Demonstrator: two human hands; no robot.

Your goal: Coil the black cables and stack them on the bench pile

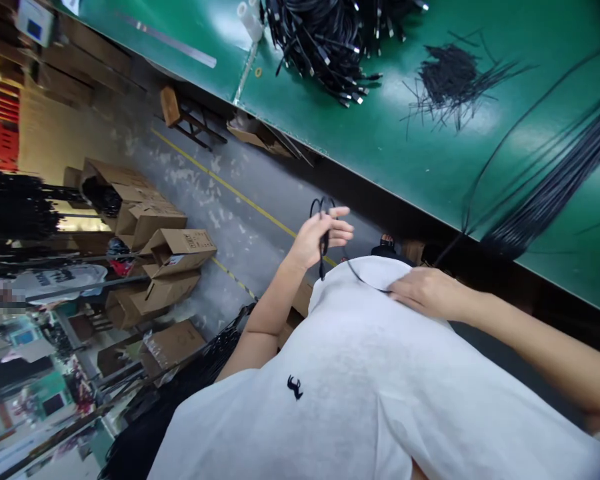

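Note:
My left hand (316,237) is raised in front of my body with a black cable (325,243) looped about it; the thumb bears on the coil and the fingertips stick out. One connector end dangles under that hand. From the coil a single strand sags across my white shirt to my right hand (423,292), whose fingers are pinched on it at waist height. Just beyond my right hand, a thick bundle of straight black cables (535,213) hangs over the edge of the green table (380,153).
A heap of coiled cables with metal plugs (325,40) lies on the table, beside a pile of short black ties (450,77). A white roll (250,21) stands near a table joint. Cardboard boxes (180,250) and a wooden stool (180,117) are on the floor to the left.

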